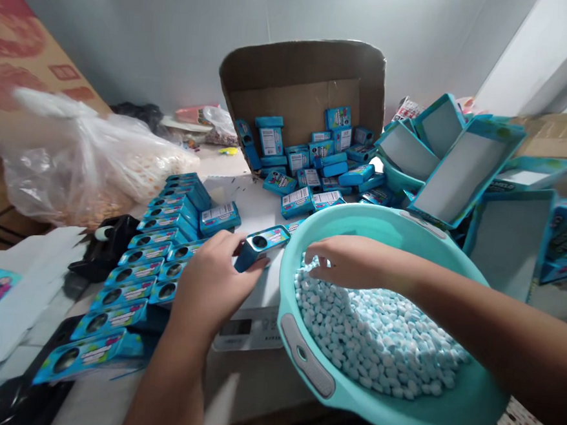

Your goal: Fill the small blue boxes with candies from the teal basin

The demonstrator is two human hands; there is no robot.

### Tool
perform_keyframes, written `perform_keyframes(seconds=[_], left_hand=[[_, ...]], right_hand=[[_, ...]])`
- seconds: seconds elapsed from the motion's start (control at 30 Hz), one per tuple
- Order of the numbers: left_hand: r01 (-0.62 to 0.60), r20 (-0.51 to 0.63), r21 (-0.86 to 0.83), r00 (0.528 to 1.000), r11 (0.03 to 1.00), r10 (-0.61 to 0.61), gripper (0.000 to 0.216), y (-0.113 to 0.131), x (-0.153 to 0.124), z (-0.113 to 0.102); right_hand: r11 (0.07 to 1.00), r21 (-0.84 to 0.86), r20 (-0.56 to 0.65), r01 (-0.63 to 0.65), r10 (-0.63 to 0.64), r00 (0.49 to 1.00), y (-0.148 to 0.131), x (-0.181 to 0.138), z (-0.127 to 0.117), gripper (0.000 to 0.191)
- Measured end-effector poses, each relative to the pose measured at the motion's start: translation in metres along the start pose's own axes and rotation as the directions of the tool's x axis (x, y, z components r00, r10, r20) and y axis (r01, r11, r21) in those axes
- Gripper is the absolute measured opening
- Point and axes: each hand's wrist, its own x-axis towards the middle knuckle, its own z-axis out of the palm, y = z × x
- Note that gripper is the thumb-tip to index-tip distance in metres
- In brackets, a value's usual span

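Observation:
My left hand (215, 276) is closed around a small blue candy box (272, 237) with a dark round hole in its top face. It holds the box over a white kitchen scale (250, 343), close to the basin's left rim. Inside the turquoise basin (347, 408) lies a heap of pale blue and white candies (391, 343). My right hand (338, 260) reaches into the basin from the right, its fingers curled down at the candies, with pale pieces showing between them. The fingertips are partly hidden.
Rows of blue boxes (133, 276) stand left of the scale, near a black tape dispenser (101, 245). Behind, a tipped cardboard carton (298, 71) spills more boxes. Open blue trays (466, 167) pile up at right. A clear plastic bag (83, 159) sits at left.

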Motion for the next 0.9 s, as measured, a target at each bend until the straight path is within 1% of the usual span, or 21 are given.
perform_keyframes(seconds=[0.03,0.07,0.1,0.13,0.17,0.2,0.23,0.3,0.37,0.43,0.47,0.57,0.63,0.67,0.7,0.73,0.77,0.8,0.83,0.87,0.9], left_hand=[[-0.105,-0.107,0.042,0.988,0.994,0.109,0.027,0.003,-0.001,0.001],[-0.214,-0.200,0.095,0.953,0.972,0.229,0.029,0.005,-0.001,0.002],[-0.311,-0.267,0.147,0.902,0.939,0.341,0.032,0.007,-0.003,0.004],[-0.397,-0.303,0.186,0.847,0.899,0.436,0.038,0.008,-0.004,0.007],[-0.473,-0.310,0.208,0.798,0.856,0.517,0.043,0.010,-0.005,0.009],[-0.538,-0.298,0.215,0.759,0.815,0.579,0.047,0.010,-0.006,0.011],[-0.587,-0.273,0.212,0.732,0.781,0.624,0.052,0.011,-0.007,0.013],[-0.643,-0.237,0.213,0.696,0.736,0.677,0.059,0.010,-0.009,0.015],[-0.637,-0.277,0.254,0.673,0.728,0.686,0.062,0.009,-0.009,0.014],[-0.609,-0.325,0.271,0.671,0.746,0.666,0.062,0.008,-0.008,0.010],[-0.612,-0.316,0.250,0.681,0.750,0.661,0.061,0.007,-0.007,0.008],[-0.654,-0.215,0.140,0.713,0.744,0.667,0.060,0.005,-0.004,0.002],[-0.666,-0.196,0.128,0.709,0.735,0.677,0.060,0.003,-0.004,0.001],[-0.661,-0.213,0.148,0.705,0.735,0.677,0.060,0.003,-0.004,0.001],[-0.656,-0.233,0.172,0.698,0.735,0.677,0.059,0.002,-0.005,0.002],[-0.649,-0.249,0.192,0.693,0.736,0.677,0.058,0.002,-0.006,0.003],[-0.642,-0.262,0.203,0.692,0.739,0.673,0.056,0.003,-0.006,0.003],[-0.636,-0.265,0.207,0.695,0.743,0.668,0.054,0.003,-0.006,0.003],[-0.635,-0.259,0.203,0.699,0.745,0.667,0.052,0.004,-0.006,0.004],[-0.640,-0.244,0.197,0.702,0.743,0.669,0.049,0.005,-0.006,0.003],[-0.650,-0.229,0.196,0.697,0.734,0.679,0.047,0.006,-0.005,0.003]], right_hand=[[1.000,-0.002,0.002,-0.003,0.003,1.000,-0.001,0.000,0.000,0.030],[1.000,0.000,0.006,0.001,-0.001,1.000,-0.002,0.000,-0.001,0.029],[1.000,0.002,0.009,0.002,-0.002,1.000,-0.003,0.000,-0.001,0.029],[1.000,0.002,0.013,0.006,-0.006,1.000,-0.004,0.000,0.000,0.029],[1.000,0.001,0.012,0.015,-0.015,1.000,-0.004,0.001,0.000,0.030],[1.000,0.002,0.013,0.026,-0.026,1.000,-0.003,0.001,0.001,0.030],[0.999,0.004,0.016,0.033,-0.033,0.999,-0.003,0.001,0.002,0.032],[0.999,0.010,0.021,0.032,-0.032,0.999,-0.002,0.002,0.004,0.034],[1.000,0.012,0.022,0.028,-0.028,0.999,-0.002,0.002,0.004,0.034],[0.999,0.012,0.005,0.039,-0.039,0.999,-0.002,0.001,0.004,0.033],[0.999,0.015,-0.008,0.047,-0.047,0.999,-0.003,0.001,0.003,0.032],[0.998,0.046,-0.050,0.054,-0.052,0.997,-0.005,0.002,0.001,0.029],[0.986,0.158,-0.076,0.046,-0.034,0.997,-0.007,0.003,0.001,0.026],[0.962,0.272,-0.074,0.030,-0.010,0.997,-0.008,0.004,0.001,0.025],[0.907,0.422,-0.066,0.004,0.026,0.997,-0.008,0.006,0.001,0.025],[0.813,0.581,-0.051,-0.029,0.072,0.996,-0.009,0.007,0.002,0.027],[0.684,0.727,-0.023,-0.062,0.114,0.993,-0.009,0.009,0.003,0.030],[0.535,0.840,0.014,-0.090,0.146,0.989,-0.010,0.010,0.004,0.036],[0.389,0.915,0.051,-0.111,0.161,0.986,-0.010,0.012,0.005,0.041],[0.269,0.956,0.076,-0.118,0.161,0.984,-0.010,0.013,0.005,0.047],[0.182,0.976,0.096,-0.123,0.149,0.984,-0.011,0.014,0.006,0.053]])
